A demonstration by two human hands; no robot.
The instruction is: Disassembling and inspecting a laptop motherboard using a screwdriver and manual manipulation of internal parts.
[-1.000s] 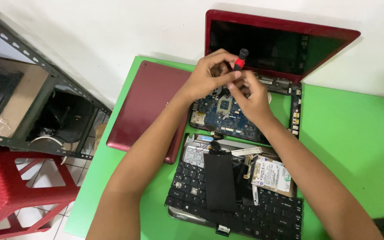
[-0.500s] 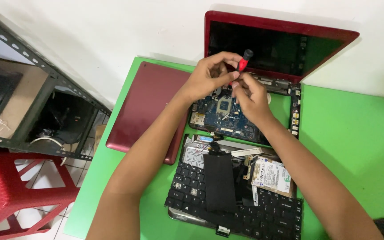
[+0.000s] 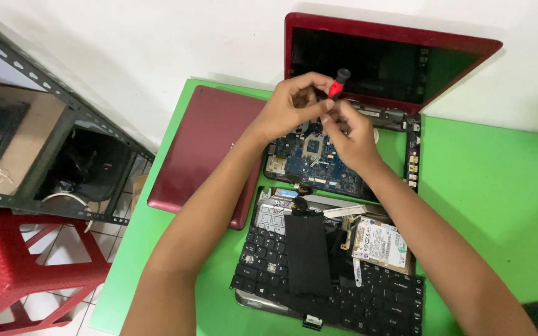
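A red laptop with its screen [image 3: 381,62] upright lies opened up on a green table [image 3: 487,186], its blue circuit board [image 3: 316,158] bare. My left hand [image 3: 291,106] and my right hand [image 3: 350,134] meet over the board's far edge. Both hands grip a screwdriver with a red and black handle [image 3: 339,81] that points down toward the board. The tip is hidden behind my fingers.
Nearer me lies a black keyboard panel [image 3: 381,298] with a black battery [image 3: 306,252] and a silver hard drive [image 3: 378,242] on top. A dark red cover [image 3: 210,146] rests at the left. Off the table stand a metal shelf frame [image 3: 45,93] and a red plastic stool [image 3: 7,267].
Both hands stay over the board with the screwdriver; the fingers and handle have shifted only slightly.
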